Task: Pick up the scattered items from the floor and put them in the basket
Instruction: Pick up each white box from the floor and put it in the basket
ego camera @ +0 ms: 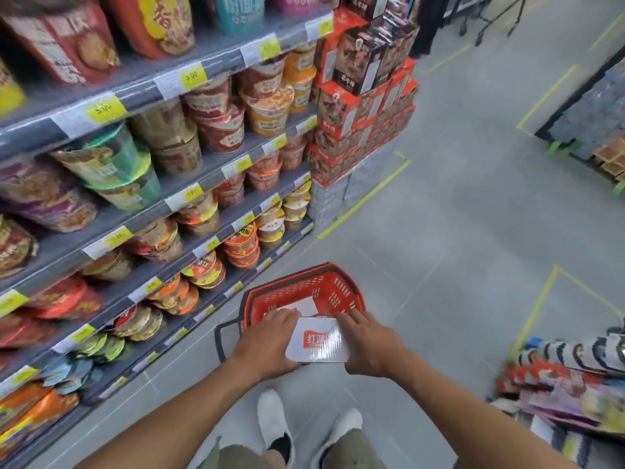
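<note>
We clasp a glossy white carton [319, 340] by its ends, left hand [270, 346] and right hand [367, 343] curled round it, over the red basket [341, 292]. It looks light, stiff, perhaps slippery.

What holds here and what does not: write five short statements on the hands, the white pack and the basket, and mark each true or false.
1. Both the left hand and the right hand hold the white pack. True.
2. The basket stands on the floor beside the shelves. True.
3. The basket is blue. False: it is red.
4. The basket holds nothing. False: a white item lies in it.
5. The person is barefoot. False: white shoes are worn.
</note>
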